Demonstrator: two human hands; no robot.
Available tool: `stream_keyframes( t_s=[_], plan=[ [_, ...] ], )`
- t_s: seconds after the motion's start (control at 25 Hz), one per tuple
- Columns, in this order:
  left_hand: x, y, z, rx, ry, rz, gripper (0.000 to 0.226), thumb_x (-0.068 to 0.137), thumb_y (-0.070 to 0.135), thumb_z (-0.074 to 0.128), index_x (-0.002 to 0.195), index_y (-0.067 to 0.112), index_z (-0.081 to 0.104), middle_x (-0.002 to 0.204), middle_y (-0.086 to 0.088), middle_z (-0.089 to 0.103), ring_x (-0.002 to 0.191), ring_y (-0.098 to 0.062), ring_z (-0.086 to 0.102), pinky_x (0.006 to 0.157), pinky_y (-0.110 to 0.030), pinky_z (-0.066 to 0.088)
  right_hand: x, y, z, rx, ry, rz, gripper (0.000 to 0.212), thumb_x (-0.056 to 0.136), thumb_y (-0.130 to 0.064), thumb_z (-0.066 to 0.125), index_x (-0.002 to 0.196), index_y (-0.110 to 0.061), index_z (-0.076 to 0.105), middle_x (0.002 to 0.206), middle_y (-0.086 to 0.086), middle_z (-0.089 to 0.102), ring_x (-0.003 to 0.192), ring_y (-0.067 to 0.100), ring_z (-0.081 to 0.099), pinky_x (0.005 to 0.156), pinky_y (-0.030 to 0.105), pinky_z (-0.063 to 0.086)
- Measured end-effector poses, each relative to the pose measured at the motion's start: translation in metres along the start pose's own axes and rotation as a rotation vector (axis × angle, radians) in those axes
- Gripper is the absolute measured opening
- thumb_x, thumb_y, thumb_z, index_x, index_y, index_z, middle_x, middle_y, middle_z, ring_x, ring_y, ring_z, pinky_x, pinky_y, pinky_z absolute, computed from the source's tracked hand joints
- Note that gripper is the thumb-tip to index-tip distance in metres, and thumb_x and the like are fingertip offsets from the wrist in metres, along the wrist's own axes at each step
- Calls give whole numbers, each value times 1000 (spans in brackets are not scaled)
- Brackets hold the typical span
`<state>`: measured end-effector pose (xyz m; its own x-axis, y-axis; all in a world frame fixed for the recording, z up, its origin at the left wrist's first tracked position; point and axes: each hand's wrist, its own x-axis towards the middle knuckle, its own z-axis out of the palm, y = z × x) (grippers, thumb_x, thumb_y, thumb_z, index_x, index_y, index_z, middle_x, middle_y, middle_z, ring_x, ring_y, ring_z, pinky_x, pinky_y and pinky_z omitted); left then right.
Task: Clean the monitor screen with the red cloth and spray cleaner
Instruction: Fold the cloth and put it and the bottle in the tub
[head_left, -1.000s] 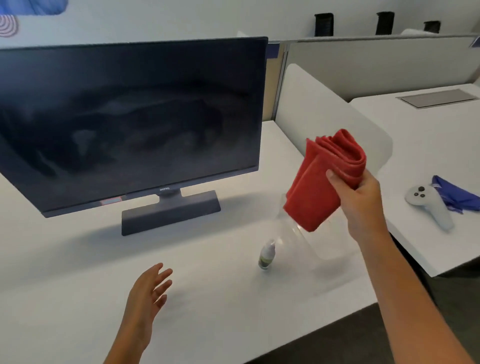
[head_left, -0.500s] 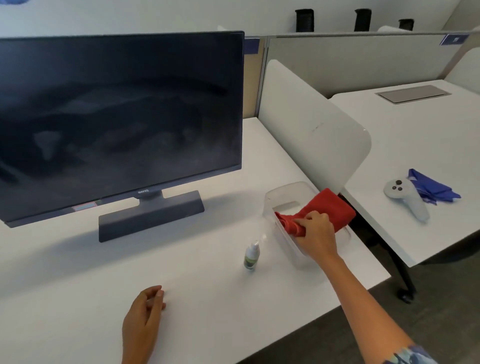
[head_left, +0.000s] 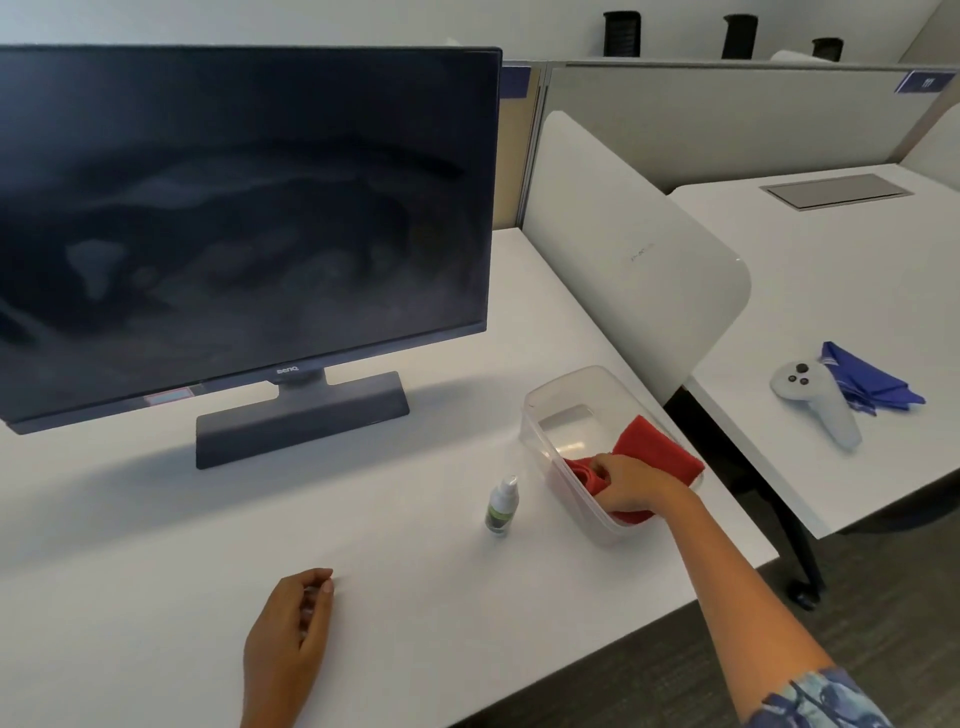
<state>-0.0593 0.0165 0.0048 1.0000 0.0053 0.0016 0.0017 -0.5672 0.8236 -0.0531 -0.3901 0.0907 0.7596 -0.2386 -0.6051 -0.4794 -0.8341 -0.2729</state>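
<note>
A dark monitor (head_left: 234, 223) with smeared streaks on its screen stands on a white desk (head_left: 156, 519). A small spray bottle (head_left: 502, 505) stands upright on the desk, right of the monitor's base. The red cloth (head_left: 660, 452) lies folded in a clear plastic bin (head_left: 571, 384), draped over its right rim. My right hand (head_left: 631, 486) reaches into the bin and its fingers pinch the cloth's left part. My left hand (head_left: 288, 634) rests on the desk near the front edge, fingers curled, holding nothing.
A white curved divider (head_left: 639, 270) rises behind the bin. On the neighbouring desk (head_left: 831, 270) at the right lie a white controller (head_left: 815, 402) and a blue cloth (head_left: 872, 384). The desk's front edge drops to dark floor (head_left: 857, 613).
My right hand brought the red cloth down from mid-air into the clear bin and still rests on it. My left hand curled its fingers and settled on the desk.
</note>
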Motion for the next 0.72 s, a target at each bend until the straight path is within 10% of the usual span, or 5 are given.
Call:
stream_keyframes(
  t_s=[0.2, 0.72],
  plan=[
    [0, 0, 1, 11, 5, 29, 21, 86, 11, 60, 92, 31, 60, 84, 7, 65, 77, 2, 57, 62, -4, 41, -6, -2, -20, 120, -226, 5, 31, 77, -35, 69, 104, -33, 55, 107, 1, 58, 100, 20, 56, 82, 28, 48],
    [1, -1, 1, 26, 12, 55, 25, 86, 8, 60, 92, 33, 58, 83, 10, 64, 79, 8, 56, 64, 0, 39, 3, -28, 3, -14, 91, 102, 41, 97, -44, 39, 129, -21, 50, 132, 12, 46, 116, 30, 47, 104, 45, 39]
  ],
)
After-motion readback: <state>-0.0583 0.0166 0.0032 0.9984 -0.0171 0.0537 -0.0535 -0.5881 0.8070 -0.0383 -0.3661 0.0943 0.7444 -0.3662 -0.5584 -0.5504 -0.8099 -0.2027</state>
